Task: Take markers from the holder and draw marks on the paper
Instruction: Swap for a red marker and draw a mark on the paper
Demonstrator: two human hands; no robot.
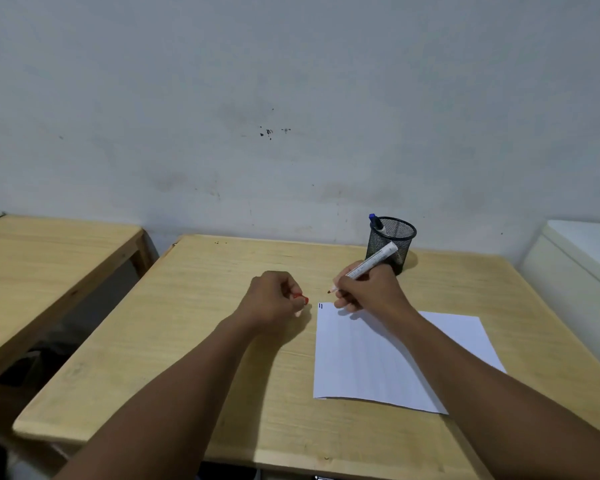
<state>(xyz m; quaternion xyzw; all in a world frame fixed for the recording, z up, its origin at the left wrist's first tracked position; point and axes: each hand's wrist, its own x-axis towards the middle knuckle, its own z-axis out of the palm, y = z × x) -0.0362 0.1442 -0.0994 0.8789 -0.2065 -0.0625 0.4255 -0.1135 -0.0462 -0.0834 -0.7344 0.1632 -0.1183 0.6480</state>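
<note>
Your right hand (364,292) grips the white marker (368,266), uncapped tip just above the paper's (395,358) top-left corner. Left hand (274,297) clenches the red cap (302,298). Black mesh holder (390,242) behind, on wooden worktop (187,341).

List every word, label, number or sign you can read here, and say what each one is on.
No text can be read with certainty.
White marker in the right hand: dark print runs along the barrel, too small and blurred to read.
Paper: two short dark strokes at its top left corner, drawn marks rather than letters.
Mesh holder, blue-capped marker, red cap in the left hand: no lettering visible.
</note>
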